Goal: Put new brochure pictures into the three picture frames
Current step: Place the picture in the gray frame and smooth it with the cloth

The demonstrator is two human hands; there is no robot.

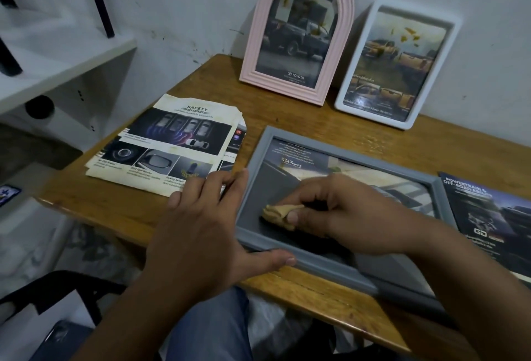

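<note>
So the grey frame (339, 211) lies flat on the wooden desk (201, 79), right at the near edge, with a brochure picture already showing under its glass. The person's right hand (339, 217) rests on that glass, fingers curled round a small crumpled tan wad (280, 212), maybe a cloth or tissue, it's too blurry to call. Their left hand (207, 222) braces the frame's left corner: fingers fairly straight and spread along the left edge, thumb stretched along the near edge, not really gripping anything.

Behind the grey frame, 2 more frames stand propped against the wall: a pink arched frame (298, 30) and, just beside it, a white frame (396, 64), both with truck pictures in them. Left of the grey frame sits a worn "SAFETY" brochure (169, 145), the left fingertips overlapping its corner. Right of the grey frame, touching it or nearly, lies a dark brochure (488, 211).
</note>
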